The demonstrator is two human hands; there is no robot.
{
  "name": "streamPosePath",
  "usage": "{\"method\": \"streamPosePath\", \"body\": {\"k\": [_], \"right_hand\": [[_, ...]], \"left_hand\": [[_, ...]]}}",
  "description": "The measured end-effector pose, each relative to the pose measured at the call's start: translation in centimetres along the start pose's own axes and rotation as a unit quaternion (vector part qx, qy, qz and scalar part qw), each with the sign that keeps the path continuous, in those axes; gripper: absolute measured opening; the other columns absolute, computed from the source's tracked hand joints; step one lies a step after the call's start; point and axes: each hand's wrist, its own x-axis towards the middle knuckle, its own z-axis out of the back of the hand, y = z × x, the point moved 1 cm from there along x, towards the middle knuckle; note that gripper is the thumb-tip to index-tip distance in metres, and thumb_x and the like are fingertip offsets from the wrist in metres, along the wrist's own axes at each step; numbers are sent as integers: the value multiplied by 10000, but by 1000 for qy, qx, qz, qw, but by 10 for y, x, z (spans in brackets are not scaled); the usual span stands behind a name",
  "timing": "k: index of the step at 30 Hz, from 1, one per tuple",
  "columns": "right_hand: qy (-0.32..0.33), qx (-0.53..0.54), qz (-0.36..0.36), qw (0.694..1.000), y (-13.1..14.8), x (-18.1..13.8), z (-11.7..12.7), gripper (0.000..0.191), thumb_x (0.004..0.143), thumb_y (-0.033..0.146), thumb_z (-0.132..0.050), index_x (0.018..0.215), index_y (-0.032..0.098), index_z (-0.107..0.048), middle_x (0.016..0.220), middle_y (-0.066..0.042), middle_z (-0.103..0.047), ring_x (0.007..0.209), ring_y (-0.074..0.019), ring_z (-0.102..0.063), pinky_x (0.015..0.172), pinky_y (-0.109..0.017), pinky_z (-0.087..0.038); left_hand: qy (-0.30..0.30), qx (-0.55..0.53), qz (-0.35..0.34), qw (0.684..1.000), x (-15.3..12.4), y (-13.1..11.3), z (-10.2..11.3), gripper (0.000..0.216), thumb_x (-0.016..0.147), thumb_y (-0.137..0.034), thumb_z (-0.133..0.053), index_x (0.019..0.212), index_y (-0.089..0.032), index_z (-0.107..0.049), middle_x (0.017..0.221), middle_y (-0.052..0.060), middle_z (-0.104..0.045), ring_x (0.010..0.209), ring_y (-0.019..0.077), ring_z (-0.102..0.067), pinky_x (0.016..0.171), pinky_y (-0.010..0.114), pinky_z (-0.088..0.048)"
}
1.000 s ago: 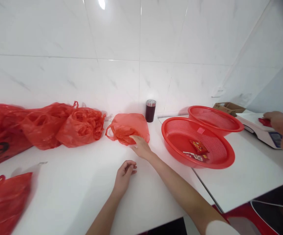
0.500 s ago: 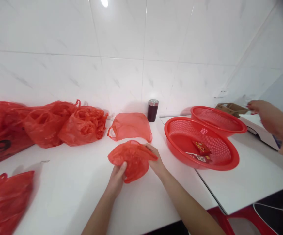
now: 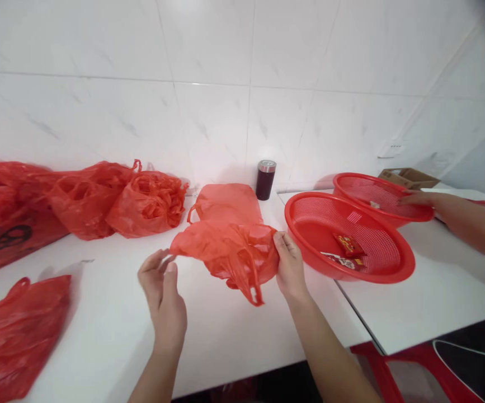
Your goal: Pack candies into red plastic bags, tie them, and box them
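Both my hands hold up a thin red plastic bag (image 3: 225, 249) above the white counter (image 3: 112, 313). My left hand (image 3: 163, 296) pinches the bag's left corner with its fingertips. At the bag's right edge, my right hand (image 3: 290, 267) grips the film with closed fingers. One handle loop hangs down from the bag's lower side. Behind it a flat pile of the same red bags (image 3: 227, 202) lies on the counter.
Several bunched red bags (image 3: 112, 201) lie along the wall at left, another red bag (image 3: 13, 330) at the near left. A dark cup (image 3: 265, 179) stands by the wall. Two red mesh baskets (image 3: 387, 254) hold small packets. Another person's hand (image 3: 418, 197) touches the far basket.
My right hand took one bag off the pile and pulled it toward me. My left hand joined it, and both have now lifted and stretched the bag wide. The other person's hand moved to the far basket.
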Motion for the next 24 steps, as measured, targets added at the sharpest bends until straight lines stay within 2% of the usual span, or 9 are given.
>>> {"method": "streamPosePath", "body": {"k": [2, 4, 7, 9, 11, 14, 17, 20, 24], "right_hand": [[21, -38, 9, 999, 1, -5, -6, 335, 880, 502, -574, 731, 210, -505, 696, 29, -444, 658, -124, -412, 618, -231, -370], [70, -52, -1, 996, 0, -13, -12, 346, 896, 500, -551, 718, 206, -505, 688, 26, -436, 646, -122, -401, 610, -233, -363], [146, -31, -34, 988, -2, -23, -16, 365, 893, 516, -545, 708, 204, -504, 663, 29, -420, 611, -115, -383, 581, -237, -349], [179, -36, -45, 982, 0, -23, -10, 363, 888, 516, -554, 712, 201, -508, 657, 32, -415, 601, -110, -375, 573, -235, -338], [190, -71, -38, 979, 4, -15, 3, 351, 889, 500, -557, 715, 199, -509, 666, 35, -424, 610, -110, -386, 583, -235, -339], [175, -196, -14, 965, 11, 2, 25, 328, 892, 468, -549, 712, 196, -511, 669, 33, -450, 634, -124, -424, 612, -249, -360], [105, -342, 92, 929, 21, 7, 28, 197, 876, 393, -569, 820, 204, -562, 818, -12, -562, 795, -179, -522, 751, -306, -417], [58, -354, 231, 905, 30, -11, 7, 93, 894, 296, -536, 949, 228, -568, 995, -50, -601, 968, -204, -554, 879, -345, -425], [268, -359, 211, 869, 15, -34, -24, 133, 916, 235, -476, 943, 242, -607, 917, -30, -669, 852, -181, -615, 774, -307, -471]], "left_hand": [[0, 64, -121, 991, -16, -21, -10, 388, 814, -295, -655, 1180, -304, -526, 1364, 28, -450, 1321, 249, -399, 1140, 417, -264], [52, 106, -143, 983, -29, -25, -22, 472, 675, -244, -774, 1116, -264, -607, 1383, 66, -446, 1364, 319, -337, 1171, 458, -181], [144, 122, -36, 981, -31, -3, -25, 478, 541, -100, -783, 990, -244, -708, 1367, 90, -494, 1351, 381, -342, 1170, 493, -163], [166, 129, 29, 977, -16, 20, -11, 443, 557, -40, -676, 933, -267, -736, 1280, 65, -575, 1271, 358, -440, 1131, 462, -263], [157, 159, 74, 972, 7, 37, 16, 383, 544, -39, -604, 810, -275, -744, 1035, 44, -670, 1079, 316, -559, 1012, 377, -400], [188, 162, 164, 955, 35, 40, 51, 155, 547, -105, -565, 576, -223, -661, 638, 17, -610, 745, 234, -577, 778, 298, -483], [238, 63, 282, 927, 36, 28, 57, 85, 564, -148, -586, 603, -183, -652, 645, 22, -635, 690, 212, -589, 717, 307, -506], [250, -52, 354, 900, 18, 17, 38, 180, 576, -146, -614, 738, -162, -690, 832, 58, -700, 827, 254, -636, 811, 389, -530], [255, -170, 401, 863, -1, 16, 19, 65, 598, -127, -585, 597, -190, -572, 730, 13, -631, 847, 227, -630, 902, 445, -522]]}}
